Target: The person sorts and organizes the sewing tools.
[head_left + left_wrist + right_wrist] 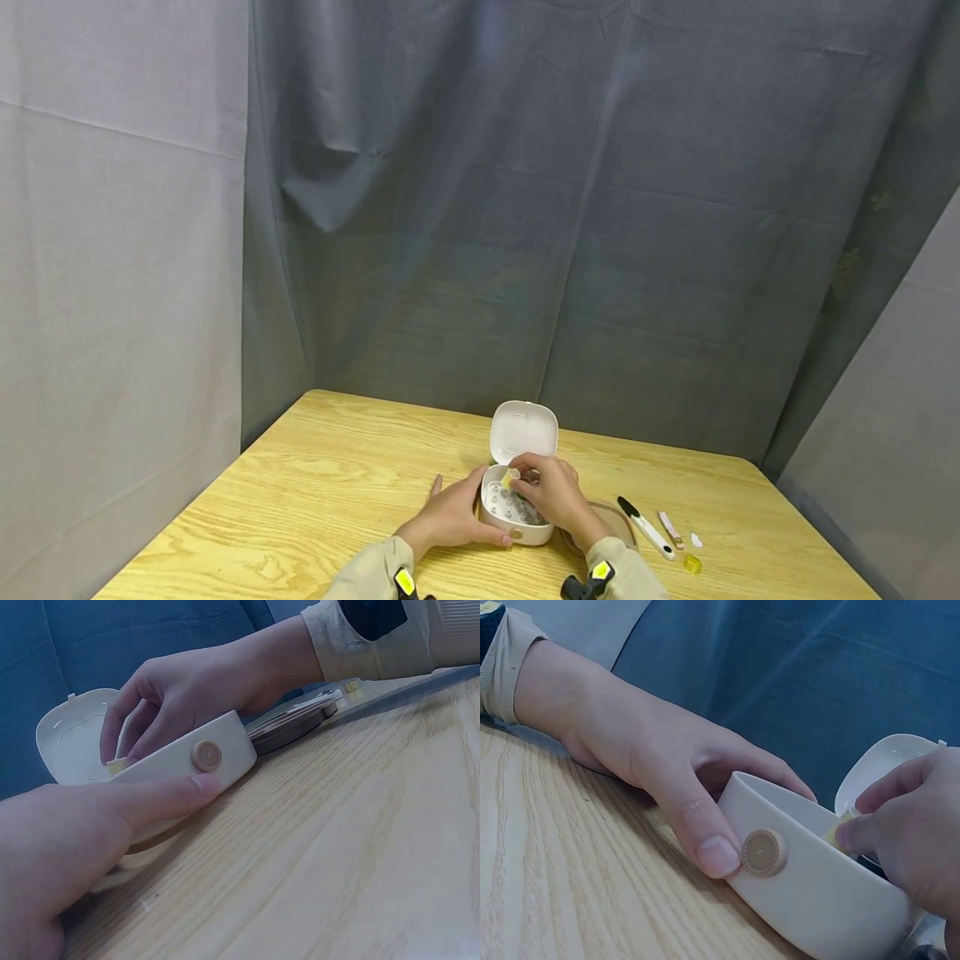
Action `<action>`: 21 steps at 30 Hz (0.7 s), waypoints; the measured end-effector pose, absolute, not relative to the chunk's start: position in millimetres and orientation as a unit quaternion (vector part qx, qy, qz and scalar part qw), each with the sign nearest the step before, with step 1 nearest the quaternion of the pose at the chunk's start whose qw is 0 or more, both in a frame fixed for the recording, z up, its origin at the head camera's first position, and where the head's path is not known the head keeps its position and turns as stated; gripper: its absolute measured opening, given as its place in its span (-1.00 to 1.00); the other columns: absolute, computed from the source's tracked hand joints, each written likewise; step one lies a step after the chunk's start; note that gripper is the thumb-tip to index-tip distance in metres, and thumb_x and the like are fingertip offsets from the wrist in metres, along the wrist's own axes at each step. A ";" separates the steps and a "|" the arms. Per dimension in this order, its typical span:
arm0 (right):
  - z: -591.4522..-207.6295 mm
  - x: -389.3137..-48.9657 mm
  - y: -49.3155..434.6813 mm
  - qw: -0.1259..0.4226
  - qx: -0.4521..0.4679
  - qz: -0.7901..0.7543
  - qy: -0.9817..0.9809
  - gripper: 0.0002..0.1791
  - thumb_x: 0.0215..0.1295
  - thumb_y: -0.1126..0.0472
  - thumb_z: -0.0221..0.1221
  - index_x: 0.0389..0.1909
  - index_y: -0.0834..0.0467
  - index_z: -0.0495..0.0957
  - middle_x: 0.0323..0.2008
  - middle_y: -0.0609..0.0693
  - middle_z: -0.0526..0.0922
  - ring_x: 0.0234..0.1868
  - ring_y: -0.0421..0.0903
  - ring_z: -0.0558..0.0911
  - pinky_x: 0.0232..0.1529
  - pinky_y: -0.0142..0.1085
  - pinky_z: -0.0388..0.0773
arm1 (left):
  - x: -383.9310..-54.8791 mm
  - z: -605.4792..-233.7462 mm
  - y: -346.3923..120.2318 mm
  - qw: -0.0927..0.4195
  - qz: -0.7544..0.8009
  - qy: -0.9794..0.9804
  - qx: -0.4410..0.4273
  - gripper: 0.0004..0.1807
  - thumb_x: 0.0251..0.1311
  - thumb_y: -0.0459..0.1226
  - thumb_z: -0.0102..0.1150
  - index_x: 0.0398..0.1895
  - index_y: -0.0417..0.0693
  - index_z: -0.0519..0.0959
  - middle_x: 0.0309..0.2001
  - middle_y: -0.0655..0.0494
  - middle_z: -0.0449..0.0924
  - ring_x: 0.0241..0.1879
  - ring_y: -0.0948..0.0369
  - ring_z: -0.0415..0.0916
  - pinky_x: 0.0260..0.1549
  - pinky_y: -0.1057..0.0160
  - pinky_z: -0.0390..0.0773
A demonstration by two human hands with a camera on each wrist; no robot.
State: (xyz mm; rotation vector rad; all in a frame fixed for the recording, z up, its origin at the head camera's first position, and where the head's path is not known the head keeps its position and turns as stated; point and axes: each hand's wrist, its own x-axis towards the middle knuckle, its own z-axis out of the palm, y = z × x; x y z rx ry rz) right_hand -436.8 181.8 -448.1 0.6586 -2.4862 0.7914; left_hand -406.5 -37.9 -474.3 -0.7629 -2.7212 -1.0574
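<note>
The right hand (553, 493), at the lower centre of the head view, has thumb and fingertips closed together on a small yellow piece (507, 481); the pinch leaves no visible gap beyond the piece itself. The left hand (456, 512), to its left in the same view, grips a white box (534, 535), its thumb against the front wall beside a round brown knob (761, 853) and its fingers behind the left side.

For good handling, the pinch is best light and near the edge of the piece, with the wrist high enough to clear the rim. The left grip does best to bear evenly on the walls, holding the box against sliding, with the thumb below the rim so that the mouth is unobstructed.

The yellow piece lies between the right fingertips, at the upper left of the box's mouth in the head view. Whether it touches the box is hidden by the fingers. Below it, rows of small studs (495, 501) line the inside.

Behind the box, the raised white lid (522, 432) stands nearly upright. A flat brown object (624, 527) lies partly under the right forearm. Toward the lower right lie a black-tipped white tool (651, 533), a small white-and-brown item (671, 530), a white scrap (696, 540) and a yellow ring-like piece (692, 564), all on the wooden table (337, 467).
</note>
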 end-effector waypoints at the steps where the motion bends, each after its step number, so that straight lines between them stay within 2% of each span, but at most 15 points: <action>1: -447.9 -436.7 181.6 0.223 0.238 0.286 -0.901 -0.76 0.16 0.23 0.52 -0.16 -0.03 0.75 -0.28 -0.16 0.78 -0.21 -0.12 0.77 -0.04 0.17 0.38 | -406.6 -474.2 -38.0 0.063 -0.350 -0.900 -0.253 0.34 -0.17 0.42 0.49 0.62 -0.06 0.17 0.46 0.00 0.39 0.41 0.03 0.35 0.38 -0.48 -0.22; 10: -446.3 -436.2 179.2 0.214 0.241 0.277 -0.905 -0.77 0.13 0.25 0.52 -0.19 0.00 0.77 -0.31 -0.19 0.76 -0.20 -0.08 0.73 -0.08 0.19 0.39 | -407.2 -474.5 -38.5 0.063 -0.351 -0.899 -0.254 0.34 -0.16 0.41 0.49 0.62 -0.06 0.16 0.45 0.03 0.40 0.41 0.04 0.35 0.38 -0.48 -0.22; 15: -446.4 -435.7 177.7 0.219 0.243 0.263 -0.908 -0.77 0.11 0.26 0.53 -0.21 -0.01 0.78 -0.33 -0.20 0.75 -0.22 -0.13 0.69 -0.10 0.17 0.40 | -405.0 -473.7 -39.0 0.062 -0.349 -0.900 -0.253 0.34 -0.16 0.39 0.51 0.62 -0.07 0.16 0.45 0.02 0.41 0.41 0.03 0.35 0.38 -0.48 -0.23; 21: -446.1 -435.4 176.5 0.221 0.253 0.232 -0.913 -0.77 0.08 0.27 0.54 -0.23 0.00 0.80 -0.26 -0.18 0.77 -0.17 -0.13 0.65 -0.01 0.31 0.38 | -406.5 -474.5 -39.4 0.063 -0.349 -0.901 -0.251 0.35 -0.16 0.40 0.50 0.61 -0.09 0.16 0.44 0.01 0.42 0.41 0.02 0.35 0.38 -0.47 -0.22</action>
